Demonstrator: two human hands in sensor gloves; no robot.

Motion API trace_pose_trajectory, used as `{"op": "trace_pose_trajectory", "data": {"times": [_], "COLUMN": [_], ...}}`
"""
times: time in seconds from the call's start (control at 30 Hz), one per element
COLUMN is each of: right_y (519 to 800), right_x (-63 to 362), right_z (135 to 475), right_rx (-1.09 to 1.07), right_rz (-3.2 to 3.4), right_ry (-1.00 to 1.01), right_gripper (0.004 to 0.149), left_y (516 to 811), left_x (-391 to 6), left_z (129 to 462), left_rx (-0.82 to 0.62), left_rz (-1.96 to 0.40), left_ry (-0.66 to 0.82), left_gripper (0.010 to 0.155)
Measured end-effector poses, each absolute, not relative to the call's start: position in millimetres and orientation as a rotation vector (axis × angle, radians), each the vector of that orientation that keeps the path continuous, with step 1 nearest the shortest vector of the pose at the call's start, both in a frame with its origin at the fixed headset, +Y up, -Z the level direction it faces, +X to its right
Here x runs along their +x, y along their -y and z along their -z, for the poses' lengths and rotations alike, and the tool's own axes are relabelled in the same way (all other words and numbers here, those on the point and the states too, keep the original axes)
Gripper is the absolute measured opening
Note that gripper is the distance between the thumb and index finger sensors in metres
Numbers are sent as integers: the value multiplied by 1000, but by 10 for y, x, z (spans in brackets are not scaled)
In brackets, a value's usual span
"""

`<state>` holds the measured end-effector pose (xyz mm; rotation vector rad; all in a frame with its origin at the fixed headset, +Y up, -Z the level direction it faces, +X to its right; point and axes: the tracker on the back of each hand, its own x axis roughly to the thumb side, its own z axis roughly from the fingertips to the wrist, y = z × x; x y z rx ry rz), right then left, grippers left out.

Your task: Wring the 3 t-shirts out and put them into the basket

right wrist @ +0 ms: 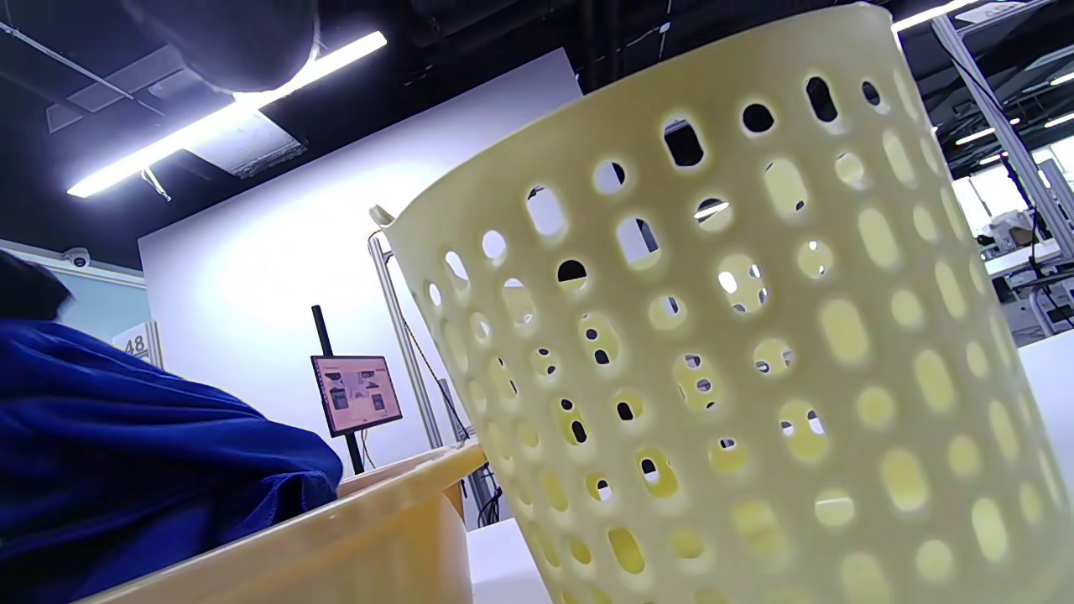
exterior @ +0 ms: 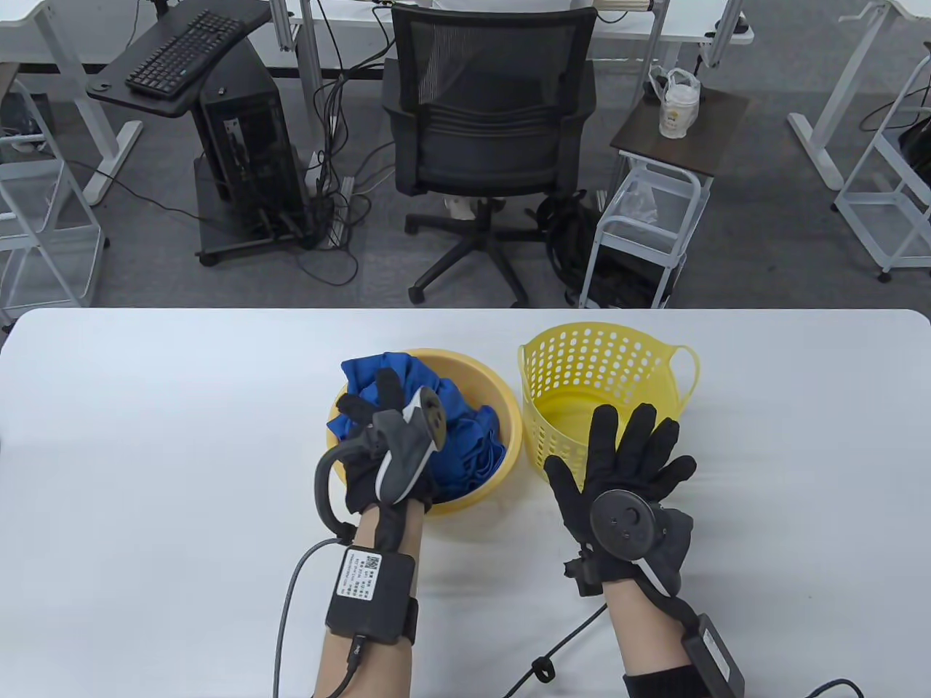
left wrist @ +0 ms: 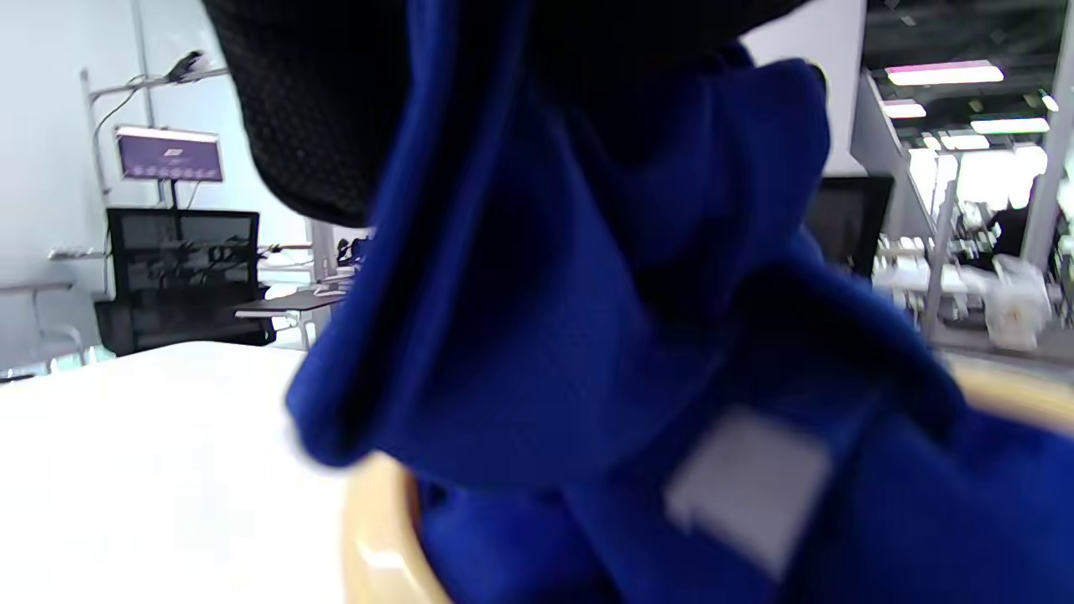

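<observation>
Shirts: crumpled blue fabric t-shirts point(exterior: 465, 429) fill the round yellow plastic basin point(exterior: 509, 418) at the middle of the table view; how many lie there cannot be told.
Basin: stands on the white bench point(exterior: 145, 436), just left of the basket, rims close together.
Basket: yellow perforated plastic laundry basket point(exterior: 604, 378) with a loop handle on its right side, upright, right of centre; its pale holed wall point(right wrist: 755, 335) fills the right wrist view.
Left hand: black-gloved left hand point(exterior: 385, 443) sits over the basin's lower left rim, fingers point(exterior: 389, 385) curled into a raised bunch of blue cloth; the left wrist view shows that cloth point(left wrist: 587, 335) hanging close below the glove, with a white label on it.
Right hand: black-gloved right hand point(exterior: 625, 480) lies at the lower right of the table view, fingers point(exterior: 640, 429) straight and spread, holding nothing, tips over the basket's near rim.
</observation>
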<state>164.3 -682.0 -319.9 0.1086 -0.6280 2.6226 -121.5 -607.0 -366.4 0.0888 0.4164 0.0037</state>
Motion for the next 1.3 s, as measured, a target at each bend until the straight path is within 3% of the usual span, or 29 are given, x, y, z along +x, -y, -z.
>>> {"op": "trace_pose_trajectory", "data": {"times": [0.13, 0.23, 0.43, 0.67, 0.87, 1.03, 1.1, 1.17, 1.23, 1.3], "right_y": [6829, 6827, 6810, 6854, 6838, 6824, 6847, 6889, 6906, 6938], "right_x": [1636, 1632, 1512, 1289, 1119, 986, 979, 1008, 1067, 1220], "right_z": [3200, 3191, 3151, 3112, 3029, 2903, 2894, 2923, 2961, 3045], "right_rx": [102, 54, 256, 578, 654, 483, 358, 313, 273, 200], "right_rz": [-2633, -2657, -2589, -2480, -2252, -2137, -2094, -2026, -2013, -1962], "right_ry": [628, 645, 684, 676, 591, 575, 473, 394, 350, 356], "right_gripper": [84, 85, 97, 109, 123, 127, 123, 114, 95, 65], "left_y": [5553, 5219, 4595, 4039, 3791, 3790, 3833, 3841, 3825, 3799], "left_x": [-1456, -1544, -1506, -1150, -678, -372, -289, -334, -499, -872], "left_z": [3490, 3387, 3087, 2617, 2302, 2074, 1978, 1949, 1969, 2026], "left_rx": [171, 123, 253, 383, 285, 87, -40, -20, 22, 135], "left_rz": [-93, -190, -590, -1093, -1287, -1396, -1465, -1459, -1463, -1516], "left_ry": [-425, -360, -105, 262, 545, 780, 878, 889, 856, 732], "left_gripper": [67, 67, 64, 61, 60, 61, 61, 60, 60, 59]}}
